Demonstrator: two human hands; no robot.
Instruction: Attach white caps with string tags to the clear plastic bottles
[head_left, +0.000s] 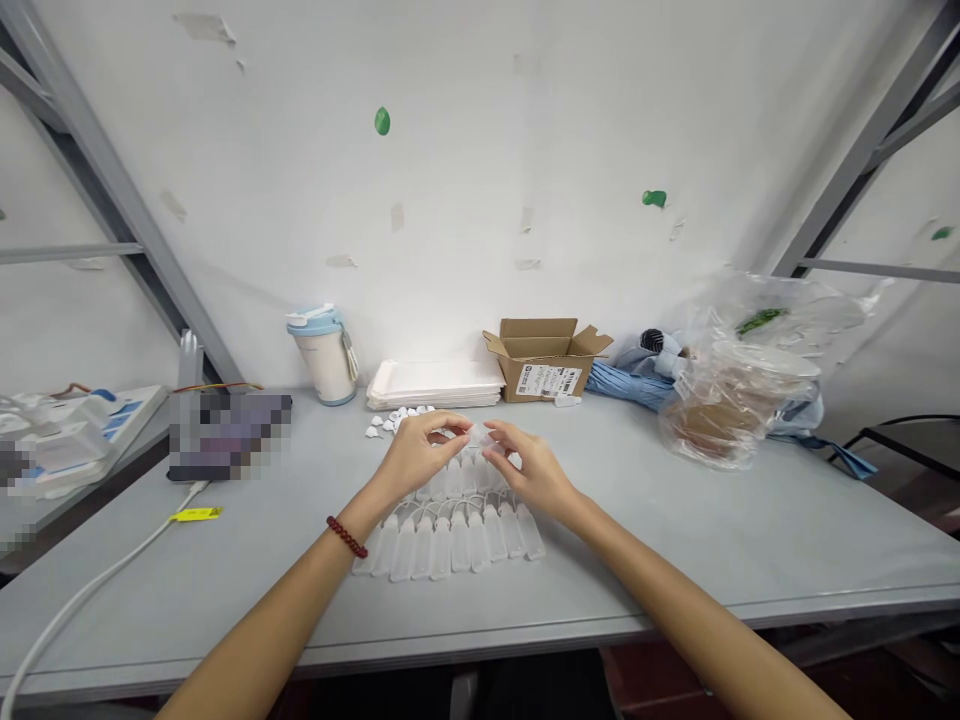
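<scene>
My left hand (429, 446), with a dark red bead bracelet (346, 537) at the wrist, pinches one side of a small translucent plastic piece (478, 436). From the other side my right hand (534, 462) grips the same piece between thumb and fingers. Its exact shape is partly hidden by the fingertips. Beneath and in front of the hands, translucent flat bottles (441, 548) with white cord loops lie side by side on the grey table (637, 560). A second row of them (454, 480) is partly covered by my hands. Small white caps (390, 420) lie heaped beyond my left hand.
Along the wall stand a blue-lidded cup (326, 360), a stack of white flat packets (435, 383) and an open cardboard box (546, 375). Clear plastic bags (739, 400) and blue cloth (634, 378) lie right. A phone (225, 435) with a white cable (97, 575) is left.
</scene>
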